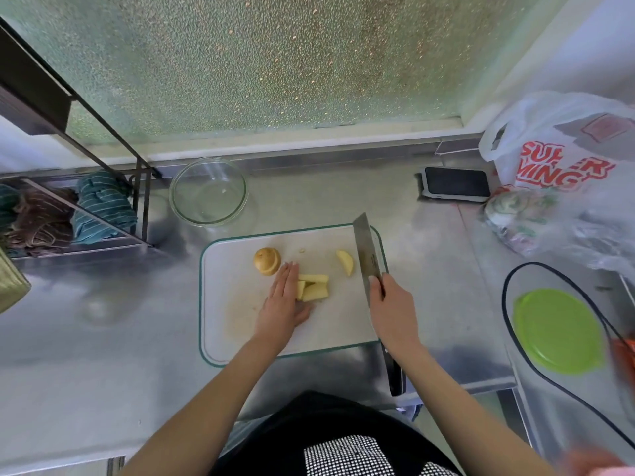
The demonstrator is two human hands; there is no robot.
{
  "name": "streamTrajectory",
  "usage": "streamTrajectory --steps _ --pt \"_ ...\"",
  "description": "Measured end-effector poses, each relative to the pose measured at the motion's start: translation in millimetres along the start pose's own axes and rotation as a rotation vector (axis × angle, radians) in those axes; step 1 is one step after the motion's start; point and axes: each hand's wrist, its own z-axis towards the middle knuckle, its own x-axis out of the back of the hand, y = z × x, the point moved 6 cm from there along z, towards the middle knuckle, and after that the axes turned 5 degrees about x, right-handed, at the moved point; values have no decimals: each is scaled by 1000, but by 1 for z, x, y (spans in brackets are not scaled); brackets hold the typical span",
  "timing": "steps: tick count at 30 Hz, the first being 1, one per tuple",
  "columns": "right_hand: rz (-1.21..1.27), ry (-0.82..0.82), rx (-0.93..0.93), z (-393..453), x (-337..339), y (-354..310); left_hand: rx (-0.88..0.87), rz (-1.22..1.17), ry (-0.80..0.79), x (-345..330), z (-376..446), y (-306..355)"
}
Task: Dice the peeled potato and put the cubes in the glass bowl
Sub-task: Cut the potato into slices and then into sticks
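Observation:
On a white cutting board [240, 324] with a green rim lie yellow potato pieces: a rounded chunk [266, 261] at the back left, several sticks [314, 286] in the middle, and one wedge [345, 262] to the right. My left hand [283, 300] lies flat with straight fingers against the left side of the sticks. My right hand [391, 310] grips a cleaver [367, 252] whose blade stands on edge to the right of the wedge, pointing away from me. A glass bowl [209, 190] stands behind the board to the left and looks empty.
A metal rack with folded cloths [103, 207] stands at the left. A phone [455, 183] lies at the back right beside plastic bags [563, 173]. A green lid [558, 331] and a black cord [508, 324] lie at the right on the steel counter.

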Motion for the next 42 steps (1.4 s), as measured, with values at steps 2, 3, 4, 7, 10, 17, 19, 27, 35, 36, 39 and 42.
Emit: streamTrajectory --steps 2,3,4,7,10,17,19,27,35,36,39,42 --pt "-41 -17 15 1 -4 -1 -5 20 -9 1 1 2" --pt "-58 -24 21 2 -6 0 -19 33 -19 2 2 2" --pt "-72 -35 23 2 -8 0 -36 39 -30 3 2 2" --pt "-100 -57 25 3 -13 3 -69 26 -35 9 4 0" --pt "-77 -52 33 3 -13 3 -40 -2 -53 14 7 -4" --pt "-91 -29 27 0 -9 2 -63 -102 22 32 3 -3" --pt "-54 5 18 -3 -5 2 -77 -98 33 38 4 3" --pt "10 54 -8 -7 2 8 -36 -235 111 60 33 22" --pt "37 52 -40 -16 7 10 -23 -58 -284 20 79 47" --pt "39 52 -45 -17 8 10 18 -129 -286 19 82 43" --pt "47 55 -63 -18 7 12 99 -290 -332 20 89 37" --pt "53 52 -71 -19 4 13 173 -418 -319 24 90 32"
